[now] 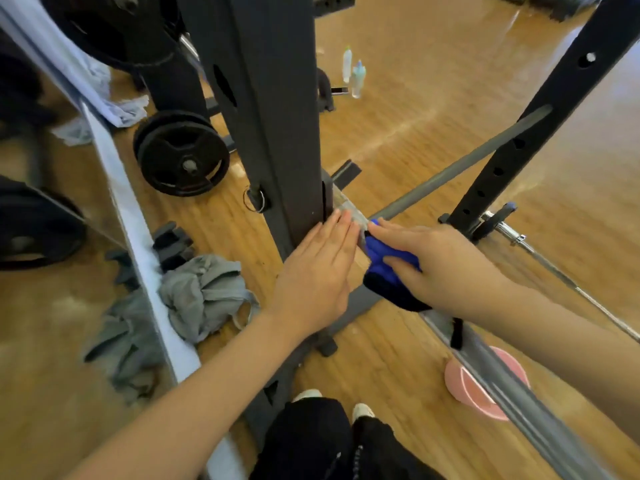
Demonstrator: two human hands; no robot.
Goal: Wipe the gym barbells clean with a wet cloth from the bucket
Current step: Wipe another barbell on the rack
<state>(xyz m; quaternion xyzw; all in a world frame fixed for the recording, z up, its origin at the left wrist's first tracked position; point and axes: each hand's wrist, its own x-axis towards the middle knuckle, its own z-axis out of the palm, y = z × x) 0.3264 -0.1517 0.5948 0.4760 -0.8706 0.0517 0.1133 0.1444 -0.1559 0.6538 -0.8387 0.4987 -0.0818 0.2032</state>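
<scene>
A grey barbell bar (498, 382) runs from the lower right up to the black rack upright (277, 133), where its pale end (348, 209) rests. My right hand (440, 265) holds a blue cloth (388, 268) against the bar, thumb on top of the cloth and fingers round it. My left hand (318, 271) lies flat with straight fingers against the upright, fingertips touching the bar's end. A pink bucket (464, 386) stands on the wooden floor under the bar at the lower right.
A second bar (460, 171) slants up to another rack post (540, 116). Weight plates (181, 154) lean by a mirror (52, 306) at left. A grey cloth heap (204, 292) lies on the floor. Two spray bottles (355, 76) stand further back. My feet (362, 408) are below.
</scene>
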